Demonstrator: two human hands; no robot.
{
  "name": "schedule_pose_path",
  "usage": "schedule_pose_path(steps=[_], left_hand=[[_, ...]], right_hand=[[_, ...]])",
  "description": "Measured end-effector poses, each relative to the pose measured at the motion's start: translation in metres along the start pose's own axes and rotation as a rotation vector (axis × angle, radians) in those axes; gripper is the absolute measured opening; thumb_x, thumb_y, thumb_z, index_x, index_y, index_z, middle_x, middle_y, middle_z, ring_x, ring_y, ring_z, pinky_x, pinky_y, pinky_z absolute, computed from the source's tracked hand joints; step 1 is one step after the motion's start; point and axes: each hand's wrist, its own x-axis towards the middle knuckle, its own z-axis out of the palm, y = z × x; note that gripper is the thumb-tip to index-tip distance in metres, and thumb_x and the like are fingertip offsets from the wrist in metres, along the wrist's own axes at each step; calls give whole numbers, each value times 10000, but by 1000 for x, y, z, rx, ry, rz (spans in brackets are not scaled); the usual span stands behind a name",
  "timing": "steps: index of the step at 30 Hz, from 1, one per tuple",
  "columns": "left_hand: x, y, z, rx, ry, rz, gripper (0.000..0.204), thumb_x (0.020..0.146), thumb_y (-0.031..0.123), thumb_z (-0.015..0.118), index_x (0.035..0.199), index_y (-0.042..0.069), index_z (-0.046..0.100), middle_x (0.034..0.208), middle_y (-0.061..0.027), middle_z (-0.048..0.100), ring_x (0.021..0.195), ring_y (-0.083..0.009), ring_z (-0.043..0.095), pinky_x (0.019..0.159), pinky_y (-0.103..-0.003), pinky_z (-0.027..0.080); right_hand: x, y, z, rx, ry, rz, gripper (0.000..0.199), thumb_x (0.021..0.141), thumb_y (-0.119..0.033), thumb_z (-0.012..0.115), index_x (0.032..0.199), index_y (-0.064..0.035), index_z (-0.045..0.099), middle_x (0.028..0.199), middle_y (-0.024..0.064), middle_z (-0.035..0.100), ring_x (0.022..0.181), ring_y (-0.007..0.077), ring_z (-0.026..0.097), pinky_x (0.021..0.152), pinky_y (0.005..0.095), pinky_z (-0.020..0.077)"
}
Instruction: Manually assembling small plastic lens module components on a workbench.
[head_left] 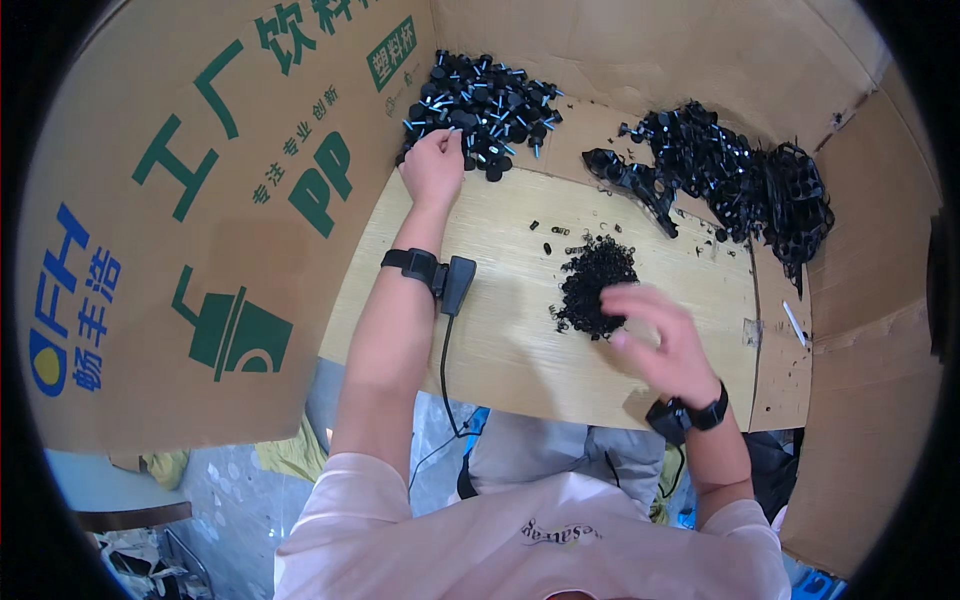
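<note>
My left hand (434, 170) reaches to the near edge of a heap of bolts (490, 112) with round black heads and shiny shanks, at the far left of the board. Its fingers are drawn together among the bolts, and what they hold, if anything, is hidden. My right hand (668, 346) hovers at the right side of a pile of small black ring-like parts (592, 285). Its thumb and fingers are apart, somewhat blurred by motion, and nothing shows between them. Several loose small parts (548, 247) lie just beyond the pile's left side.
Cardboard walls (640, 50) enclose the pale wooden board (500, 350). Tangled black plastic parts (720, 170) fill the far right, with a black strip (640, 185) trailing inward. A white stick (794, 324) lies at right. A cable (445, 370) hangs from my left wrist device (455, 285).
</note>
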Motion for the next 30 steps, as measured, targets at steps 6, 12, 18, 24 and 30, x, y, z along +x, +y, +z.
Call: schedule_pose_path(steps=[6,12,18,24,30], left_hand=[[-4,0,6,120,-50,116,277,833,344,682,874,76,738,764,-83,711,740,-267,680,727,-368,511],[-13,5,6,196,-138,122,236,794,332,702,866,110,735,770,-64,713,752,-247,686,722,-364,515],[7,29,2,-505,143,116,123,836,98,673,869,-20,686,797,-49,667,730,-124,595,706,-259,483],[-11,167,-40,-1297,-96,42,131,860,136,631,922,22,644,826,-29,609,753,-140,539,725,-280,429],[-32,204,2,-1336,-391,6,111,861,136,621,913,38,633,786,-24,601,664,-129,533,635,-265,423]], right_hand=[[-28,-38,42,175,-453,-130,327,847,-128,689,1160,-42,652,1147,129,649,1062,311,618,921,380,499],[-33,-40,116,444,-627,-105,287,908,-150,622,1171,-37,636,1117,121,653,1022,298,619,907,367,496],[-62,-15,251,1430,-672,670,290,984,-212,534,1210,-39,592,1185,78,637,1071,201,617,955,360,480],[-52,-42,287,2262,-673,689,466,1002,-416,462,1315,-79,533,1346,50,564,1207,202,540,1066,381,389],[-56,-43,307,2849,-991,162,644,975,-576,400,1380,-82,486,1461,25,471,1319,207,457,1114,389,334]])
